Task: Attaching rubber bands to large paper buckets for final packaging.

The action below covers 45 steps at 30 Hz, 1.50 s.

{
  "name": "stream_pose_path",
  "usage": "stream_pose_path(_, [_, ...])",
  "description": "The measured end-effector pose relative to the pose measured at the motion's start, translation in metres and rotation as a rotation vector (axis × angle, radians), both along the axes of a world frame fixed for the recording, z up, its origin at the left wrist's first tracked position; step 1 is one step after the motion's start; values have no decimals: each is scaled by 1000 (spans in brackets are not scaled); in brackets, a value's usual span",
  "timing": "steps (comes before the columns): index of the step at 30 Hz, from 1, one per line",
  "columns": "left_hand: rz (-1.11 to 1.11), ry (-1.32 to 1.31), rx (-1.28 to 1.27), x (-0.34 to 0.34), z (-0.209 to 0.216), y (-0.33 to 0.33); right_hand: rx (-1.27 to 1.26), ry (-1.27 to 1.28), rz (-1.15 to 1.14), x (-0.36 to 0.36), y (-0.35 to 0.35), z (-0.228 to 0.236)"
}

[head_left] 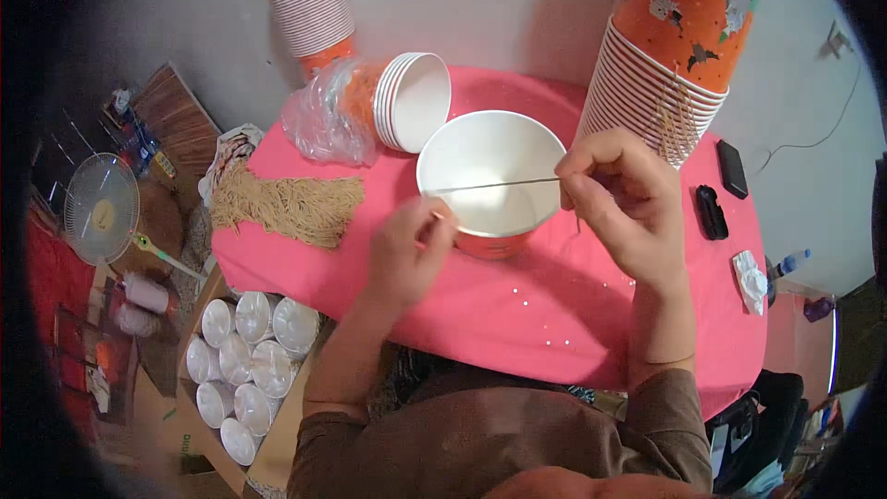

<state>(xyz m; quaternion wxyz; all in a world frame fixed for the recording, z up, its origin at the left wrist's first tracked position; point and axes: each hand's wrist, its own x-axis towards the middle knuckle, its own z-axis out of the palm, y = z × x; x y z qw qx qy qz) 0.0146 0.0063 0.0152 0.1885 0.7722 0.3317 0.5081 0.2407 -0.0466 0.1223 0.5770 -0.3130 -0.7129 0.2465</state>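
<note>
The thin cord (pixel 517 183) looks dark; the bucket (pixel 490 150), white inside.

This looks like a room in a home serving as a small handwork space. The pink-clothed surface (pixel 490 333) carries an open paper bucket (pixel 494 143), a tall nested stack of similar ones (pixel 647 83) and a bundle of tan cords (pixel 291 208); a cardboard box (pixel 208 444) holds white round containers (pixel 272 370). The household-style fan (pixel 102 208) and plain wall (pixel 490 5) look domestic.
</note>
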Motion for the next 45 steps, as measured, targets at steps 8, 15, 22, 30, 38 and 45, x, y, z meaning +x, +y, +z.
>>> stream_pose_path(8, [252, -230, 127, -15, 10, 62, -295, 124, 278, 6, -2, 5])
stream_pose_path(15, [-391, -444, -278, 13, 32, -24, -358, 222, 392, 2, 4, -5])
stream_pose_path(22, [-600, -410, -604, 26, 13, -37, -164, 291, 283, 2, 20, -8])
stream_pose_path(30, [-428, -478, -630, 5, -2, -38, -91, 380, 102, 25, 45, -14])
stream_pose_path(38, [-228, -153, -456, 10, 15, -44, 33, -452, -138, 4, 15, -10])
stream_pose_path(45, [-322, -196, -406, 18, 25, -40, -240, -508, 195, -12, -3, -7])
